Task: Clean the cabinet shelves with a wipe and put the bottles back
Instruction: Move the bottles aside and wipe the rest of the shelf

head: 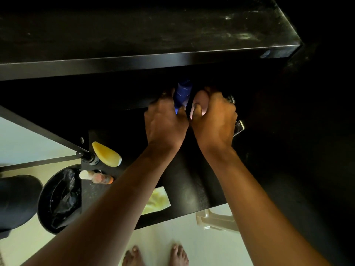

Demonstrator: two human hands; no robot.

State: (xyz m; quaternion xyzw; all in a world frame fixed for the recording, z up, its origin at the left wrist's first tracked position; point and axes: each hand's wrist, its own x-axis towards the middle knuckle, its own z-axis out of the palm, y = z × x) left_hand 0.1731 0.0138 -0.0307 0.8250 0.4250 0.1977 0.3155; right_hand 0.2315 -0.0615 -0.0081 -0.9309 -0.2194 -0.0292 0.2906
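Observation:
I look down at a black cabinet [134, 60]. My left hand [165, 123] grips a blue bottle [182, 93] at the dark shelf opening under the cabinet top. Beside it, my right hand [213, 121] curls round a pale pink bottle [199, 104]. The two hands touch each other, and a thin dark divider stands between the two bottles. A yellow wipe [157, 200] lies on the black lower surface [192, 185], partly under my left forearm. The shelf interior is too dark to make out.
A yellow bottle [107, 154], a small dark bottle [92, 158] and an orange-pink bottle [101, 178] lie at the lower surface's left end. A black bin with a liner [59, 198] stands on the pale floor at left. A cream stool [217, 219] and my bare feet [155, 256] are below.

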